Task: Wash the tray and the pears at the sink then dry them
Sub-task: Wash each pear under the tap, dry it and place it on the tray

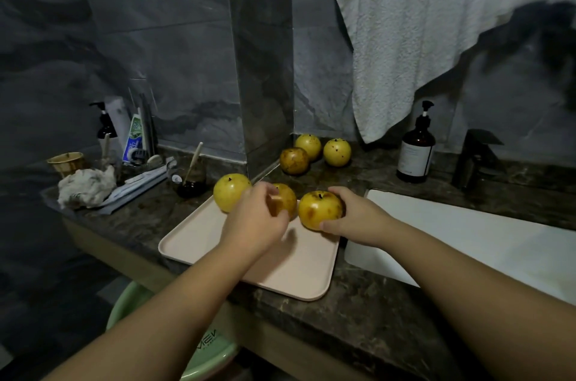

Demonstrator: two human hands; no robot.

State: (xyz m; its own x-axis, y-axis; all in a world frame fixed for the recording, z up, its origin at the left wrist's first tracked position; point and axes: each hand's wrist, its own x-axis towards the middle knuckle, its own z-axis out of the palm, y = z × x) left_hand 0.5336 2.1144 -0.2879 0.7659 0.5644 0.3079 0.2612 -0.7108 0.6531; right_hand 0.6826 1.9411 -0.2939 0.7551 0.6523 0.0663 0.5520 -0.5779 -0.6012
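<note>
Bench [358, 296]: dark stone, carrying everything; I use the tray as my landmark.
Towel [405, 38]: white, hanging on the wall well behind the tray, handy for drying, I judge.
Sink [467, 243]: white basin just right of the tray, close enough to carry fruit straight across.
Tray [237, 259]: pale pink, flat on the bench, its near half bare; three pears crowd its far edge.
Left hand [258, 221]: over the tray's middle, fingers curled round the middle pear [285, 198], which I take as a grip for lifting.
Right hand [352, 218]: at the tray's right far corner, wrapped around the right pear [319, 209] from the side.
Left pear [230, 192]: untouched, at the tray's far left edge.
Three more pears [314, 151]: grouped on the bench behind the tray, in the wall corner; whether washed, I cannot tell.
Soap bottle [416, 153]: brown pump bottle, beyond the tray to the right, behind the sink.
</note>
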